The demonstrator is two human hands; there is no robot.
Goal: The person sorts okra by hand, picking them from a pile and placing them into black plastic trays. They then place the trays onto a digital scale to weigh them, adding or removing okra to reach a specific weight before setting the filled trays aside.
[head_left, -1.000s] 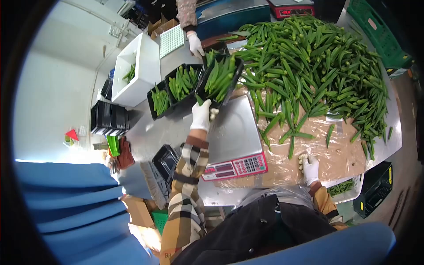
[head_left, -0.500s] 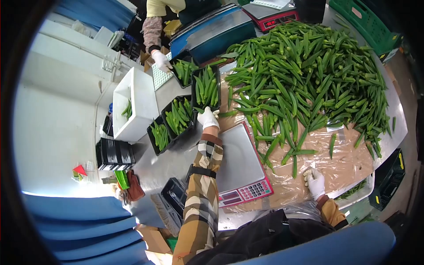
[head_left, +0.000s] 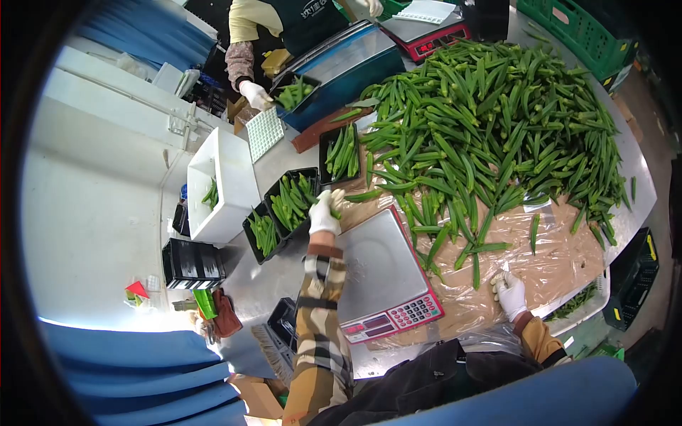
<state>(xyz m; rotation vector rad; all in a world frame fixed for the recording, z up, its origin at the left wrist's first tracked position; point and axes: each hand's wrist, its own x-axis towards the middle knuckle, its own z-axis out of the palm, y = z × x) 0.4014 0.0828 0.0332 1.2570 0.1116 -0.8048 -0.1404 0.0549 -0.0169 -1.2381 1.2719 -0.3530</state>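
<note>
My left hand (head_left: 325, 215), in a white glove, is above the left edge of the scale (head_left: 380, 266), beside a black tray of okra (head_left: 290, 204). Its fingers are closed, with a bit of green okra showing at them. Another black tray with okra (head_left: 342, 153) sits just beyond. On the plastic-covered cardboard (head_left: 561, 245), my gloved right hand (head_left: 509, 294) rests with loosely bent, parted fingers and nothing visible in them. A large okra pile (head_left: 490, 128) lies ahead of it.
Across the table a co-worker's gloved hand (head_left: 254, 94) holds a black tray of okra (head_left: 295, 94). At the left are a white bin (head_left: 231, 188), a small okra tray (head_left: 261, 234) and stacked black trays (head_left: 192, 263). A green crate (head_left: 586, 35) stands at the far right.
My left hand has moved down and left from the far okra tray toward the nearer one. The co-worker's tray has been lifted off the table. My right hand has hardly moved.
</note>
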